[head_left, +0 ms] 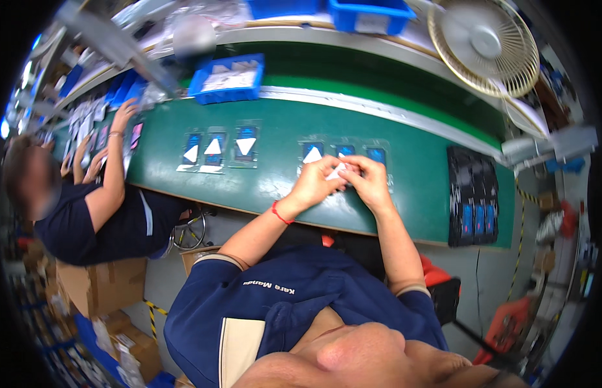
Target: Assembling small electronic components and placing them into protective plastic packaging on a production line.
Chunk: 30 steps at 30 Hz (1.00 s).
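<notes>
My left hand (316,183) and my right hand (367,179) meet over the green conveyor belt (281,187), both pinching a small white paper piece (335,171). Under them lies a clear blister tray (343,155) with blue items; white triangular papers rest in some of its pockets. A second clear tray (218,149) with three blue items, each topped by a white triangle, lies to the left on the belt. A red cord circles my left wrist.
A stack of black trays (472,194) sits at the right end of the belt. A blue bin (228,79) stands behind the belt, a fan (485,42) at upper right. A co-worker (94,200) sits at left, hands on packets. Cardboard boxes (103,284) stand below.
</notes>
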Available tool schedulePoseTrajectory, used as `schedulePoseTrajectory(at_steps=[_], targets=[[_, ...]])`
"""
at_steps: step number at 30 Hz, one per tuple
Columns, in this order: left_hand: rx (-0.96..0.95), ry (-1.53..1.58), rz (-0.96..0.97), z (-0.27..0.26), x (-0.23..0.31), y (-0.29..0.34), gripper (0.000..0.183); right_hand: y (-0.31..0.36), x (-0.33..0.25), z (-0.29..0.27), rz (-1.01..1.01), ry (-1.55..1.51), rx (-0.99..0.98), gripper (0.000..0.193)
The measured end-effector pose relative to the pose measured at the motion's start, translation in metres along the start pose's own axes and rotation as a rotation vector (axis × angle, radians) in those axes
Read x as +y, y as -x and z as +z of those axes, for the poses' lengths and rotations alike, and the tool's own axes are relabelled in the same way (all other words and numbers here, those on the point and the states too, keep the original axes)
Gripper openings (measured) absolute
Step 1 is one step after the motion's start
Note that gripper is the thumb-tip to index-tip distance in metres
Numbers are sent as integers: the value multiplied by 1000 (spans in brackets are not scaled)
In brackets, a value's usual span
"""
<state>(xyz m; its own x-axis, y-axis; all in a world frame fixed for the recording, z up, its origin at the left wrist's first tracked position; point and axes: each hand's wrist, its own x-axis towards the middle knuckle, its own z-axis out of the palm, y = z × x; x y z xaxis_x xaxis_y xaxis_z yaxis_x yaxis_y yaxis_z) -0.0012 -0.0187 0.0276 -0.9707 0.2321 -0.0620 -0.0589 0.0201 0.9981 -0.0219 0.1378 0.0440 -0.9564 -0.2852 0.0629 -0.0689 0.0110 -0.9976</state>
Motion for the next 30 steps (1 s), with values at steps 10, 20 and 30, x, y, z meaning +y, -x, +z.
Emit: schedulePoseTrajectory(at_steps=[10, 20, 30], targets=[[-108, 100, 35, 5, 10, 2, 35, 7, 11, -23, -32, -34, 145, 24], [852, -1001, 447, -191, 53, -99, 22, -2, 52, -100, 60, 486, 245, 30], [879, -1174, 16, -120, 21, 7, 63, 14, 16, -76, -560, 1215, -292, 85]])
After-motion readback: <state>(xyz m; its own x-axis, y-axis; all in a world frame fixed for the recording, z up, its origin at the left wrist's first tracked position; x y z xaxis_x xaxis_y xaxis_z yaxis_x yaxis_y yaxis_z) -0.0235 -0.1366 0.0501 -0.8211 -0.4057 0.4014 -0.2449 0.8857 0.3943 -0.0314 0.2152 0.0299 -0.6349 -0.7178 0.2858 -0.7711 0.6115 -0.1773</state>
